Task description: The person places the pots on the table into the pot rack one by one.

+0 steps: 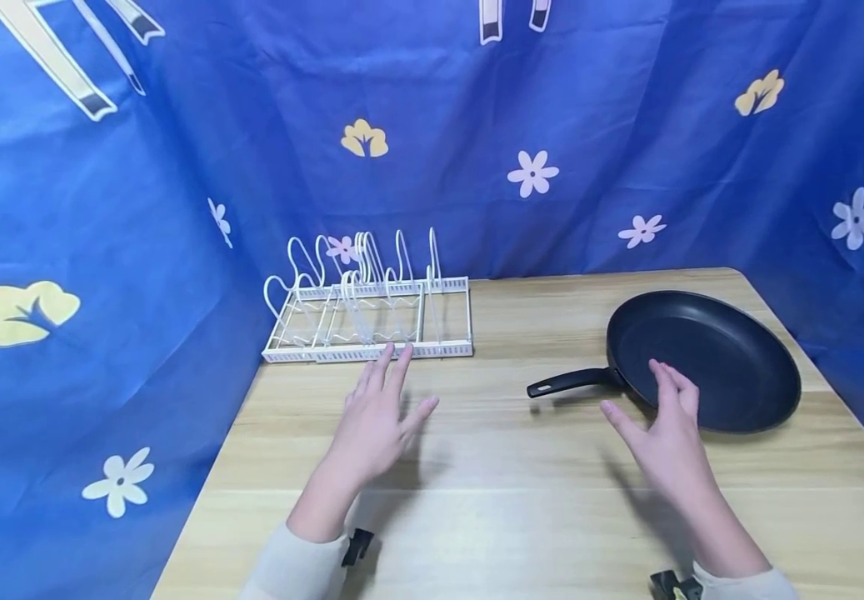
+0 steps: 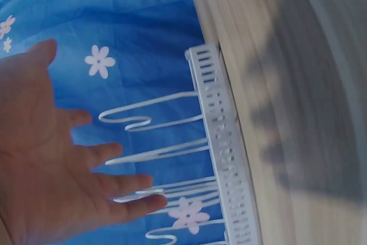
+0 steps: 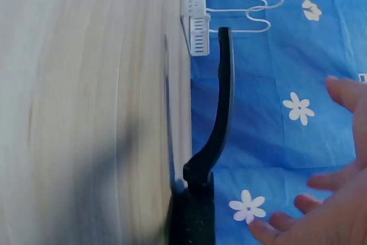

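On the right of the table lies a black frying pan (image 1: 701, 358), its handle (image 1: 570, 382) pointing left. A white wire rack (image 1: 372, 350) with upright loops stands at the back left. My left hand (image 1: 373, 429) is held in front of the rack with fingers spread and holds nothing; its fingertips overlap the rack's front rail in the head view. My right hand (image 1: 667, 442) hovers by the pan's near left edge, thumb and fingers apart, holding nothing. The right wrist view shows the handle (image 3: 225, 96) beside this hand's fingers (image 3: 321, 210).
The light wooden table (image 1: 476, 517) carries the rack and the pan. Blue cloth (image 1: 432, 100) with flowers hangs behind and along both sides. Black straps show at both cuffs.
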Action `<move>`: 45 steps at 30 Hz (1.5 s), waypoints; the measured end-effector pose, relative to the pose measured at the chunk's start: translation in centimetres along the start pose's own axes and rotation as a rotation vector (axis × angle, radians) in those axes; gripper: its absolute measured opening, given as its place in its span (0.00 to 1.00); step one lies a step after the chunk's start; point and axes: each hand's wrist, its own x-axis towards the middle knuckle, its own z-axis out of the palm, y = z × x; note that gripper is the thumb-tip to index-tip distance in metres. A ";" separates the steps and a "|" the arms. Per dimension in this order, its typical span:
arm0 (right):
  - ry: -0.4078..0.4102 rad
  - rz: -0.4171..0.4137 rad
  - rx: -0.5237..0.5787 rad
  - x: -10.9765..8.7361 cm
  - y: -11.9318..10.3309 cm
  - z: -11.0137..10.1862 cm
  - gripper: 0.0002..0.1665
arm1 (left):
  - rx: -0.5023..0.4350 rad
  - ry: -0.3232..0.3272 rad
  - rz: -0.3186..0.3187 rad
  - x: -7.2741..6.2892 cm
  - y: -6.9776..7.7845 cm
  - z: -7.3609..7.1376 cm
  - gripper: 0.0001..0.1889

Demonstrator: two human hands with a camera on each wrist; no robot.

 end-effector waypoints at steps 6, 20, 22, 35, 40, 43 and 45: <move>-0.081 0.256 0.254 0.5 0.0 -0.1 0.53 | -0.164 0.014 0.017 0.9 1.1 0.6 0.45; -0.263 0.586 0.964 2.4 2.0 1.7 0.28 | -0.572 -0.150 0.016 3.8 4.9 3.5 0.37; -0.281 0.604 1.014 3.0 2.1 2.0 0.32 | -0.607 -0.186 0.010 4.2 5.6 3.9 0.37; -0.311 0.684 1.205 5.0 1.9 4.2 0.30 | -1.042 -0.546 -0.193 8.1 8.1 7.8 0.36; -0.294 0.696 1.256 5.3 2.0 4.5 0.15 | -1.124 -0.629 -0.206 9.1 8.9 9.5 0.33; -0.279 0.706 1.293 5.6 2.1 4.7 0.09 | -1.170 -0.658 -0.209 9.5 9.4 10.3 0.25; -0.269 0.709 1.305 5.7 2.1 4.8 0.05 | -1.194 -0.667 -0.221 9.8 9.6 10.7 0.20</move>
